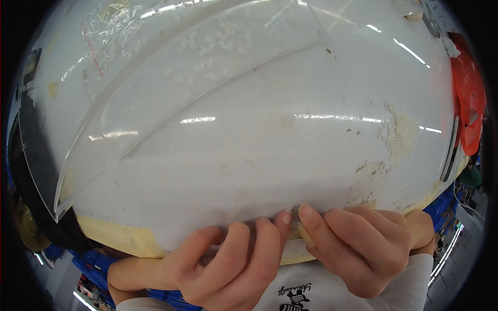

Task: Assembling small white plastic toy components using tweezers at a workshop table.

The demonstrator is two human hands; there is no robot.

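My left hand (233,264) and my right hand (358,243) meet at the near edge of the white table (259,176). The fingers of my left hand are bent, with the thumb and a fingertip drawn close together. In my right hand the thumb and forefinger are pinched, and the other fingers curl in. Between the fingertips of both hands there is something very small and thin, too tiny to name. The two sets of fingertips almost touch.
Transparent plastic sheeting (171,98) with a curved edge covers the far left, with several small whitish pieces (218,41) by it. A crinkled transparent bag (111,31) lies at far left. On the right are a crusty off-white patch (400,132) and a red plastic bag (468,98). Yellowish tape (122,236) edges the table.
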